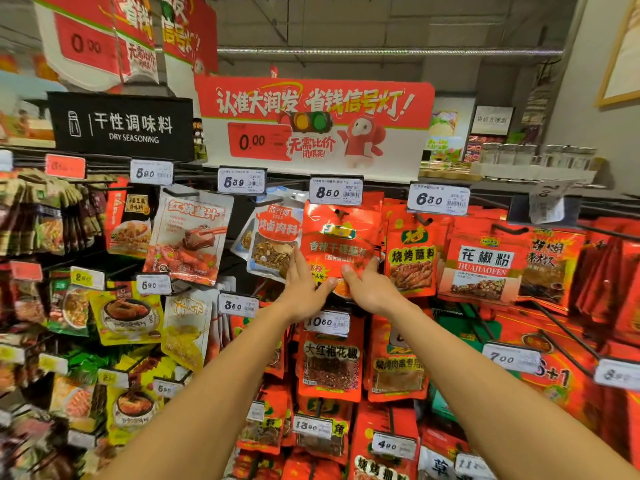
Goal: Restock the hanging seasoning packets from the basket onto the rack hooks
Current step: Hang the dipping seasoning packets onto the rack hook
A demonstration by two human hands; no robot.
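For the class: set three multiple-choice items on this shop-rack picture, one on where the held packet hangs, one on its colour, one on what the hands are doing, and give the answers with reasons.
1. The packet that both hands hold hangs under the price tag reading:
A 8.50
B 3.80
C 7.00

2. That packet is mostly:
A green
B red
C white

3. The left hand and the right hand are:
A hanging at the sides
B gripping a basket
C holding the packet's lower part from both sides

Answers: 1 A, the 8.50 tag sits directly above the packet. 2 B, its front is red with white lettering. 3 C, fingers of both hands lie on the packet's lower edges.
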